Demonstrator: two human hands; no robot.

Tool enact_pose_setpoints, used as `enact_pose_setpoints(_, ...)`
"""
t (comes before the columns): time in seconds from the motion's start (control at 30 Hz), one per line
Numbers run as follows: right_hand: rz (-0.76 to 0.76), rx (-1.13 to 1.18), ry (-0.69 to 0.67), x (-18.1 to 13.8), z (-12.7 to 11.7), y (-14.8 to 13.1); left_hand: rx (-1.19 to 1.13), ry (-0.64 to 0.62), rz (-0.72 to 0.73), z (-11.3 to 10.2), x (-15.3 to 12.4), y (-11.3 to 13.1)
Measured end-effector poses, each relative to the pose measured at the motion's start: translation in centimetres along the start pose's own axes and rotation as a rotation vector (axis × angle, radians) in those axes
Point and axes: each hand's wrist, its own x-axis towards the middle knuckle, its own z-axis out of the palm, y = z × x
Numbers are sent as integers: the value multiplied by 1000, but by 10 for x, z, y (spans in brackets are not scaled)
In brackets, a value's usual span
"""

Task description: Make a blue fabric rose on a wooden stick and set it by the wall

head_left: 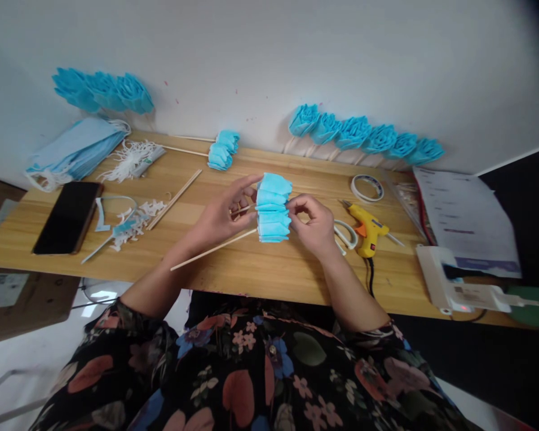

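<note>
Two pleated blue fabric flowers (pixel 273 190) on thin wooden sticks are held up side by side over the middle of the table. My left hand (pixel 227 209) is closed about the upper flower's stick, its fingers against the flower's left side. The lower flower's stick (pixel 213 249) slants out below my left hand toward the lower left. On the other side, my right hand (pixel 312 221) pinches at the right edge of the blue petals, thumb and forefinger together. Part of its grip is hidden by the fabric. Nearest my right hand lie white-handled scissors (pixel 347 234).
A yellow glue gun (pixel 366 230), a tape roll (pixel 367 188) and a power strip (pixel 435 278) occupy the right. Leftward are a phone (pixel 67 218), stacked blue masks (pixel 78 146), loose sticks (pixel 175 200) and white scraps (pixel 132 160). Finished blue flowers (pixel 353 133) lean along the wall.
</note>
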Motion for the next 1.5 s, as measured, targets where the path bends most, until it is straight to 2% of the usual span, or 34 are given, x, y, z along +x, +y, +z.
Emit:
enact_pose_setpoints(0.23, 38, -11, -24, 2, -1, 0, 163, 41, 236, -3, 2, -14)
enact_pose_setpoints(0.37, 60, -3, -34, 2, -3, 5, 286, 70, 376, -8, 3, -15)
enact_pose_setpoints(0.43, 76, -11, -34, 3, -4, 7, 322, 71, 403, -9, 4, -14)
enact_pose_setpoints(0.6, 129, 9, -47, 2, -3, 11, 378, -7, 312, -9, 1, -13)
enact_pose_setpoints(0.8, 163, 27, -37, 1, 0, 10, 274, -28, 174, -7, 1, -14)
enact_pose_setpoints(1.1, 240, 24, -72, 2, 6, 14, 256, -158, 23, -7, 7, -18)
enact_pose_setpoints(1.33, 279, 44, -115, 1, 8, 15, 246, -144, -4, -2, 9, -30)
enact_pose_setpoints(1.5, 312, 20, -129, -1, 10, 17, 269, -141, 66, 0, 10, -34)
